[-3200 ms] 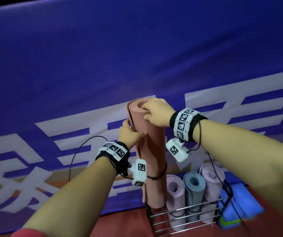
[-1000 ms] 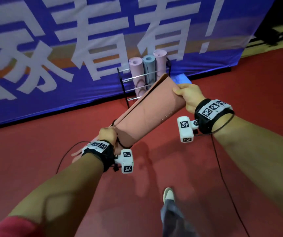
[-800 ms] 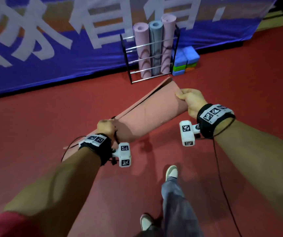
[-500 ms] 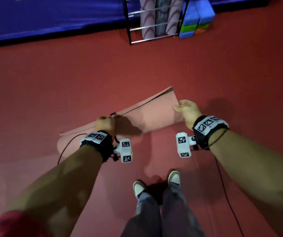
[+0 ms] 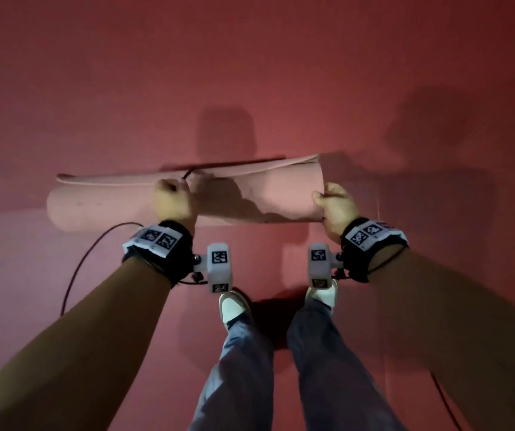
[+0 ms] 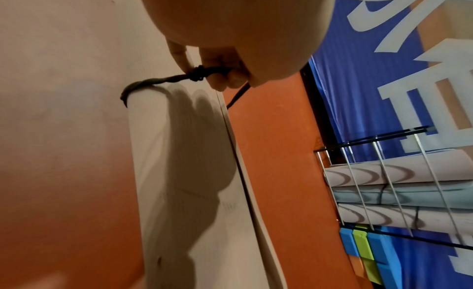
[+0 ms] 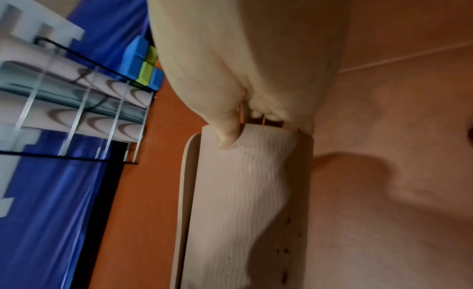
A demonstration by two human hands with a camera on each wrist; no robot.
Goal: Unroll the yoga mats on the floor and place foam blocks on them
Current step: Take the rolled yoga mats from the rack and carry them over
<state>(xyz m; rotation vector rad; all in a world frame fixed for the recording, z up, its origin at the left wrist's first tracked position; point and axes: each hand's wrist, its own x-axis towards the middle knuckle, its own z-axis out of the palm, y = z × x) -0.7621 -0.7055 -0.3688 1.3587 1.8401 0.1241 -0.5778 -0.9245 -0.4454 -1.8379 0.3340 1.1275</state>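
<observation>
So we've got the pink mat (image 5: 119, 206) lying sideways across the red floor (image 5: 250, 73) in front of our feet, mostly rolled, ribbed texture, outer flap coming loose along the far edge. Our left hand (image 5: 174, 202) pinches the knot of the black cord (image 6: 163, 82) looped around its middle. Our right hand (image 5: 337, 206) grips the mat's right end, thumb on top.

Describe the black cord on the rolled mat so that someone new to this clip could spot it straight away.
Start at the salmon-pink mat lying across the red floor. Around its middle runs a thin black cord, knotted where the left hand pinches it; nothing else on the mat is dark.
</observation>
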